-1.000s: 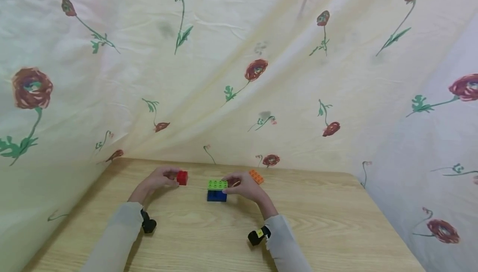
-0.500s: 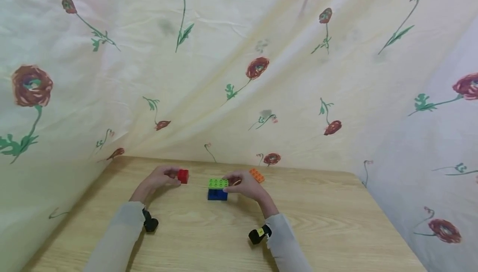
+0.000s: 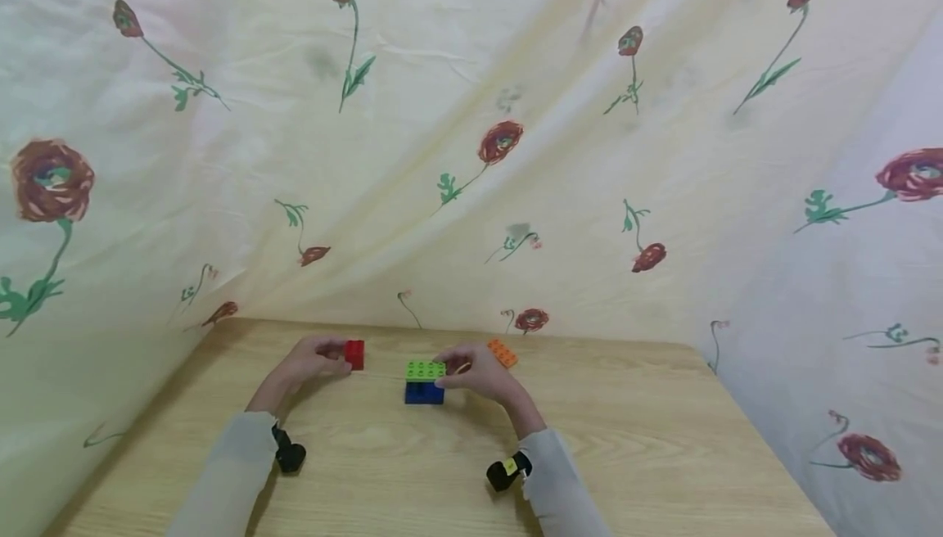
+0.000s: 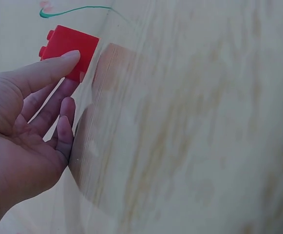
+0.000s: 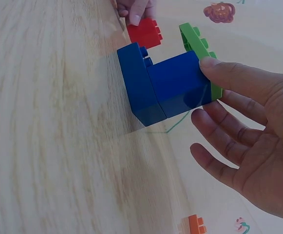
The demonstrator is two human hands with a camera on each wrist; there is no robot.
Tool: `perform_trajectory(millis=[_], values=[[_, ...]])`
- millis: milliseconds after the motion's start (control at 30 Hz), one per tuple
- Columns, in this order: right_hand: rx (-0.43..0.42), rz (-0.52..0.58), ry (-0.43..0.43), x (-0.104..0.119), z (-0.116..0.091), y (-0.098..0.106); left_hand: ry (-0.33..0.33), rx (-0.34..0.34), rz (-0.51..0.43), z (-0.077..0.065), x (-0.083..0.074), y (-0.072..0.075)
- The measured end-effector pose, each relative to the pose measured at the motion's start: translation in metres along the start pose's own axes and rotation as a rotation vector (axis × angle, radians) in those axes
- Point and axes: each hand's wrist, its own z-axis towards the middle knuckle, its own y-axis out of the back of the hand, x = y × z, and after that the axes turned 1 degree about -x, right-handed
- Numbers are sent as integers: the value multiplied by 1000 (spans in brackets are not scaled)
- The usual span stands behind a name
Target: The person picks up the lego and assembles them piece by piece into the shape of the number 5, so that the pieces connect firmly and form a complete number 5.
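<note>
My left hand (image 3: 309,358) pinches a red toy building brick (image 3: 354,354) at the far left of the table. In the left wrist view the thumb lies on one face of the red brick (image 4: 72,46), with its studs pointing away from the table. Right of it stands a stack: a long dark blue brick (image 5: 137,83) at the bottom, a second blue brick (image 5: 180,83) on one end, and a light green plate (image 3: 426,370) on top. My right hand (image 3: 479,369) pinches the plate's right end, thumb in front. A gap shows under the plate's left part.
An orange studded plate (image 3: 503,353) lies behind the right hand, near the back edge. The wooden table (image 3: 412,471) meets a flower-printed cloth (image 3: 412,193) at the back and sides. Each wrist wears a black camera.
The head view shifts slightly. Both hands keep their holds on the red brick and the green plate, with no clear movement of the stack.
</note>
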Motion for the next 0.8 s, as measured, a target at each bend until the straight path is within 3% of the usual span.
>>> perform_trajectory(millis=[200,300,800], values=[[-2,10,-9,-1,1,0,90,-61,17,-1,-6,-1],[2,1,-4,0,0,1,104,-71,15,-1,-11,-2],[0,1,-41,2,1,1,-50,6,-43,8,-47,-32]])
